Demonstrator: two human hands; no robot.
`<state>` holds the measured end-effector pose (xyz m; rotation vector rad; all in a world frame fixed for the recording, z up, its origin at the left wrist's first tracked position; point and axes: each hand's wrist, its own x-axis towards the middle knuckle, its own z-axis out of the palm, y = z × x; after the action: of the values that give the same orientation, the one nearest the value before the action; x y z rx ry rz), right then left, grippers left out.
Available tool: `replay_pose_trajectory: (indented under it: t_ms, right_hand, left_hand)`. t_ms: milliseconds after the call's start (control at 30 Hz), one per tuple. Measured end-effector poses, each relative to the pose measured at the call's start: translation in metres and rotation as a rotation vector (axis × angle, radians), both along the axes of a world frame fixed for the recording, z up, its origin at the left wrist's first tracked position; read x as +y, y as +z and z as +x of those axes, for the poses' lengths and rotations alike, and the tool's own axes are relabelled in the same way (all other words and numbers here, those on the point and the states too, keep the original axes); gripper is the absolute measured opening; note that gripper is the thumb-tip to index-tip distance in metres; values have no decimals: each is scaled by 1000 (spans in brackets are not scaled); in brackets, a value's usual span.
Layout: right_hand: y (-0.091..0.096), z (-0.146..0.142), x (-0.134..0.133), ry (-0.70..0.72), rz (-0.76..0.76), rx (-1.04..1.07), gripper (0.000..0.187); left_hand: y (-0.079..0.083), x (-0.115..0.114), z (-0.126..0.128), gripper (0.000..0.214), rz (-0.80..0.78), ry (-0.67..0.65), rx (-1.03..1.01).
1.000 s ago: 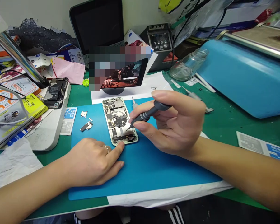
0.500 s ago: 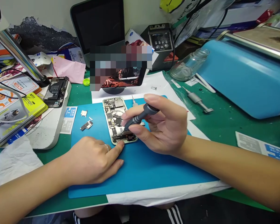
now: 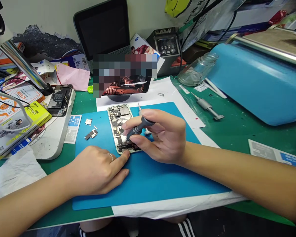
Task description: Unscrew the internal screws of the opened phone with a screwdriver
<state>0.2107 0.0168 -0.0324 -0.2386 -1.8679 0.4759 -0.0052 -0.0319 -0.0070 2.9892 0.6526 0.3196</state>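
Right hand (image 3: 162,138) has shifted left and down. Its fingers are pinched shut on screwdriver (image 3: 139,127), tip at lower end of open phone (image 3: 118,121) on blue mat (image 3: 162,177). Left hand (image 3: 96,171) loosely curled, empty, index bracing phone edge. Risk: tip slip could gouge board. Glass jar (image 3: 196,69) looks empty; 3 small parts (image 3: 91,134) lie loose.

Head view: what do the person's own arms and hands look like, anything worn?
No sleeves, gloves or watch show; both are bare to the frame edge. The left hand wears a thin silver metal ring on one finger; the right hand shows none.
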Motion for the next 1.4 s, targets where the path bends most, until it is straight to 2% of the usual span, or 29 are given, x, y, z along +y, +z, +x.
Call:
replay_pose_trajectory:
  t_ms: [267, 533, 867, 1400]
  right_hand:
    - [-1, -3, -2, 1, -40, 10, 65]
    - [-2, 0, 0, 39, -67, 16, 69]
    - [-1, 3, 0, 35, -105, 10, 61]
    - [1, 5, -2, -10, -116, -47, 58]
  left_hand:
    - [1, -1, -1, 36, -35, 2, -15]
    - [2, 0, -3, 35, -71, 1, -8]
    - [3, 2, -3, 34, -59, -12, -10]
    - [1, 1, -4, 36, -40, -20, -10]
